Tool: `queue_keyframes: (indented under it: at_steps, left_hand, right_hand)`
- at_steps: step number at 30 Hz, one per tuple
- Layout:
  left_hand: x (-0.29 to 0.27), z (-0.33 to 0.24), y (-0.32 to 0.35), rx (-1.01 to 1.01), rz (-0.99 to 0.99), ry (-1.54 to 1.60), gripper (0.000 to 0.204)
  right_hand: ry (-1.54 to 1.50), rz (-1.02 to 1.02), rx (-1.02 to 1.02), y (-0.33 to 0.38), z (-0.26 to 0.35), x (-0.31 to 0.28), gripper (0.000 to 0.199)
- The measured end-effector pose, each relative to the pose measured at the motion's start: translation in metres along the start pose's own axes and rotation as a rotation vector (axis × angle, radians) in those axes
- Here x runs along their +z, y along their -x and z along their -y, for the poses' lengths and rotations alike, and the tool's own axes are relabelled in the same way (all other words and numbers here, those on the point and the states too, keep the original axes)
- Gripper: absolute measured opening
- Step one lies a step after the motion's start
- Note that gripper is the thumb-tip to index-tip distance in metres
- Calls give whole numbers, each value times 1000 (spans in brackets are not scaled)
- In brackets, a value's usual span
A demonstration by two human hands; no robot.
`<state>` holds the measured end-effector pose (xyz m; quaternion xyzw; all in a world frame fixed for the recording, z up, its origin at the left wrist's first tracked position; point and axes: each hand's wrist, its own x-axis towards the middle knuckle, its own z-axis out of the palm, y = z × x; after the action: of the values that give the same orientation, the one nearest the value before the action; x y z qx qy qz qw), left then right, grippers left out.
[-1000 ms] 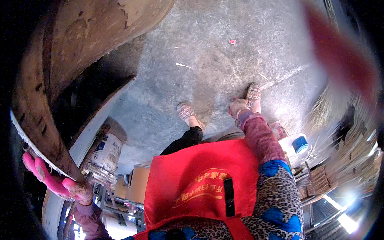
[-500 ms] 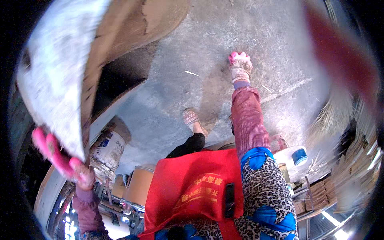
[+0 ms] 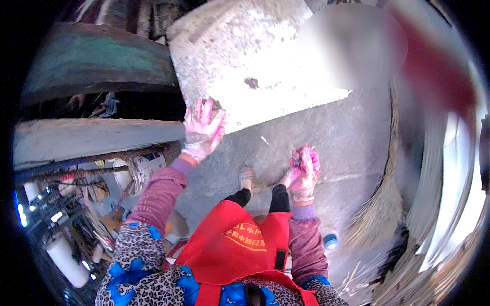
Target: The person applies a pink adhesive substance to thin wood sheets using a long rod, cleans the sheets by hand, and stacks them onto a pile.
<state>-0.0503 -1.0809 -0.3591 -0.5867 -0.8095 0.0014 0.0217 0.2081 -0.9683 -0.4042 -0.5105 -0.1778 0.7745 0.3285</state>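
My left hand [image 3: 203, 127], in a dirty pink and white glove, rests at the near left corner of a large pale slab-like surface [image 3: 214, 66]. Its fingers are spread, and a brown lump [image 3: 215, 106] shows beside the fingertips. A smaller dark clump [image 3: 251, 82] lies farther in on the pale surface. My right hand [image 3: 304, 173], gloved the same way, is over the floor in front of my right leg. Its fingers are curled in; a greyish-brown bit shows at them, too unclear to name. I wear a red apron [image 3: 240, 245].
At the left are a green-stained wooden plank [image 3: 102, 56], a pale beam [image 3: 97, 135] and a dirty white bucket [image 3: 147, 167]. A straw broom [image 3: 380, 211] stands at the right, near a small blue-topped tub [image 3: 331, 241]. A dark red blurred shape [image 3: 434, 66] is at upper right.
The view has swung, and the pale surface now lies ahead rather than at the left. My left hand has come from the lower left to its corner; my right hand is closer to my body.
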Motion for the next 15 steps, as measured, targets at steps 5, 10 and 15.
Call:
queue_keyframes:
  at_steps: [5,10,15]
  left_hand:
    - [49,-15,10,-936,-85,424,68]
    - [96,-31,-59,-1387,-289,904,59]
    - [58,-21,-140,-1150,-575,2291,42]
  right_hand:
    - [66,156,-151,-17,53,110,29]
    - [713,165,-268,-71,40,178,58]
    - [105,593,96,-109,-7,233,66]
